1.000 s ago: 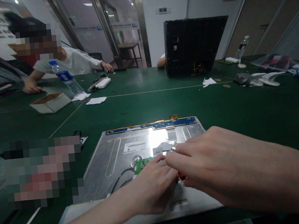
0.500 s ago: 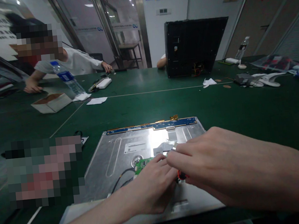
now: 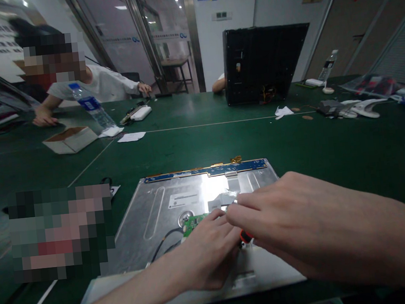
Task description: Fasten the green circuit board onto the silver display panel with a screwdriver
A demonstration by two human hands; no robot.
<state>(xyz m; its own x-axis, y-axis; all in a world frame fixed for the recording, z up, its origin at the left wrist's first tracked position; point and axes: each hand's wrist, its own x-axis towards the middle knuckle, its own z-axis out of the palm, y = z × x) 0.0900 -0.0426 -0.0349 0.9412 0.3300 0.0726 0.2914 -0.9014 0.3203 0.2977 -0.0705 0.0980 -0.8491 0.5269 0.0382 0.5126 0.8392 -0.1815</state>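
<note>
A metal-backed display panel (image 3: 131,235) lies face down on the green table in front of me. A blue circuit strip (image 3: 176,175) runs along its far edge, and a small green circuit board (image 3: 193,223) sits near its middle. My left hand (image 3: 210,249) rests over that board with bent fingers; its fingertips are hidden. Closed around a screwdriver (image 3: 245,236), my right hand (image 3: 284,220) touches the left one. Only part of the red-and-black handle shows. Just beyond the fingers is a flat ribbon cable (image 3: 227,198). Dark wires (image 3: 161,244) lead left from the board.
Across the table (image 3: 187,144) stands a large black monitor housing (image 3: 262,65). A water bottle (image 3: 92,107) leans beside an open carton (image 3: 70,140). A person in a white shirt (image 3: 110,84) sits at the far left. White-handled tools (image 3: 358,108) lie at right.
The screwdriver handle has turned slightly in my right hand, so more of its red part shows. Both hands stay in nearly the same place.
</note>
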